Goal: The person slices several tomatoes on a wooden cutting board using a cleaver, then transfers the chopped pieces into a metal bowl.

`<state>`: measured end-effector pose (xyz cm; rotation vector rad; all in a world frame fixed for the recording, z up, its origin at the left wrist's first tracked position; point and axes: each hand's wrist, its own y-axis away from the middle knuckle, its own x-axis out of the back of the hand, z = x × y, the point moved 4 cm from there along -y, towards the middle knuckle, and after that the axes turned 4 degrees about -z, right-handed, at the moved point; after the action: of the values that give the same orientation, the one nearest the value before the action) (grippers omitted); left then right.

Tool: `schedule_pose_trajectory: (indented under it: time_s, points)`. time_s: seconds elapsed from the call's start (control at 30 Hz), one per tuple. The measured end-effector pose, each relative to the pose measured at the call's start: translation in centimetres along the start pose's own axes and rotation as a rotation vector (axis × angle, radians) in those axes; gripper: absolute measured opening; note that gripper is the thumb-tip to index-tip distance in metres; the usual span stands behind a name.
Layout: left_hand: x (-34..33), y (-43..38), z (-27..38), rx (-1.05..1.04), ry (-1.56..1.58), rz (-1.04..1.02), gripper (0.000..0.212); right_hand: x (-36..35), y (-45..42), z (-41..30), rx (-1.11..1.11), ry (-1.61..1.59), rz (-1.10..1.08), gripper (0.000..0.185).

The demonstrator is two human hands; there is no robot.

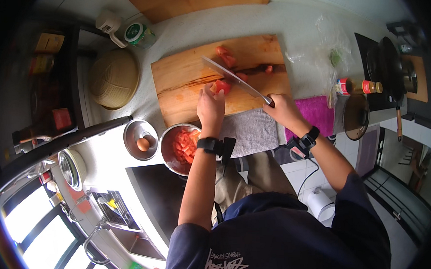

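My left hand (212, 107) holds a piece of tomato (221, 86) against a wooden cutting board (183, 72). In my right hand (281, 109) is the handle of a kitchen knife (234, 78), its broad blade slanting across the board just right of that piece. Beyond the blade lie cut tomato pieces (226, 56), and a small bit of tomato (269, 69) rests near the board's right side. Close to my left wrist, a metal bowl (168, 162) contains chopped tomato (185, 145). Part of that bowl is hidden by my forearm.
A smaller metal bowl (127, 133) with an egg (143, 144) stands left. Grey (250, 132) and magenta (315, 114) towels lie along the counter's front edge. Rightward are a plastic bag (333, 37), a sauce bottle (357, 87), a glass lid (356, 118) and a wok (389, 67).
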<state>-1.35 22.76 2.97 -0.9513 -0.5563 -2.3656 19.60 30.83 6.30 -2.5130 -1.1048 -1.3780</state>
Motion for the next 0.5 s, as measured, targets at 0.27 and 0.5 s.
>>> schedule_pose_trajectory:
  time_s: [0.27, 0.5]
  points:
    - [3.2, 3.4, 0.8, 0.026, 0.465, 0.185, 0.014, 3.0, 4.3, -1.2, 0.062, 0.055, 0.182, 0.015]
    - [10.7, 5.6, 0.4, 0.055, 0.469, -0.005, 0.015, 4.4, 4.3, 0.4, 0.183, 0.032, 0.14, 0.015]
